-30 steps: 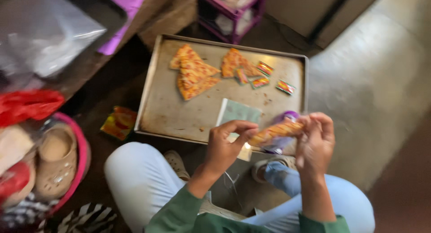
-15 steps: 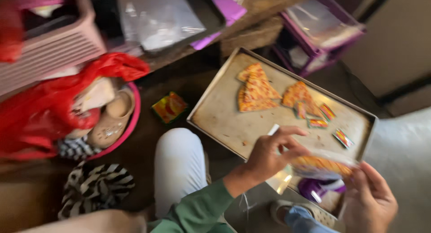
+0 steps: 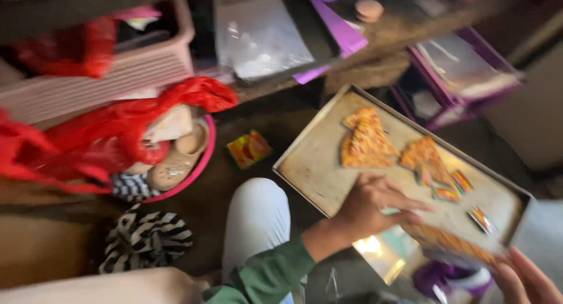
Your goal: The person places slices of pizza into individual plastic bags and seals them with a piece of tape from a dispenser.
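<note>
Orange-patterned, the clear filled packet [image 3: 448, 242] hangs over the metal tray's [image 3: 311, 169] near edge, pinched by the left hand [image 3: 369, 207]; the right hand [image 3: 528, 277] touches its other end, grip unclear. Loose sachets [image 3: 366, 143] lie on the tray.

We look down from our single head camera, tilted and close, over our knee [image 3: 256, 219] onto the metal tray [image 3: 319, 163].
</note>
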